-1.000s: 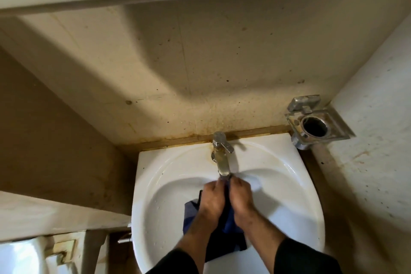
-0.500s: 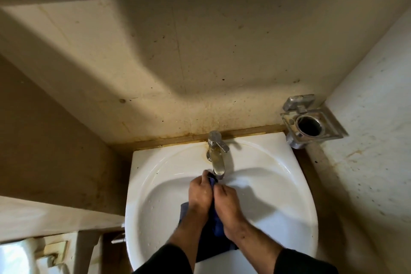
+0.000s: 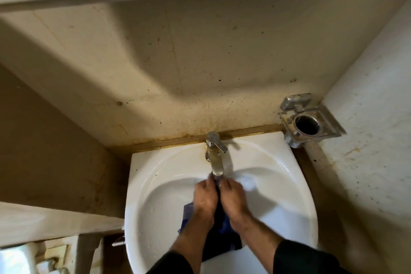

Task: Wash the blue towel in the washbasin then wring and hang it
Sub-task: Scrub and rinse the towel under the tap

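We look down on the white washbasin, fixed vs. a stained beige wall. Chrome tap sits at basin's back rim, centre; spout points toward us. Both hands are together just under the spout, inside the bowl. Left hand and right hand lie side by side, knuckles up, fingers curled down onto the blue towel, each gripping a bunch of it w/ cloth squeezed btwn them. Fingertips blurred, so exact finger placement we can't tell. Rest of towel hangs dark and wet below the wrists, draping toward basin's front rim; a lighter blue fold shows left of the left wrist. Black sleeves cover both forearms. Right of the basin, a chrome wall holder w/ a round opening.
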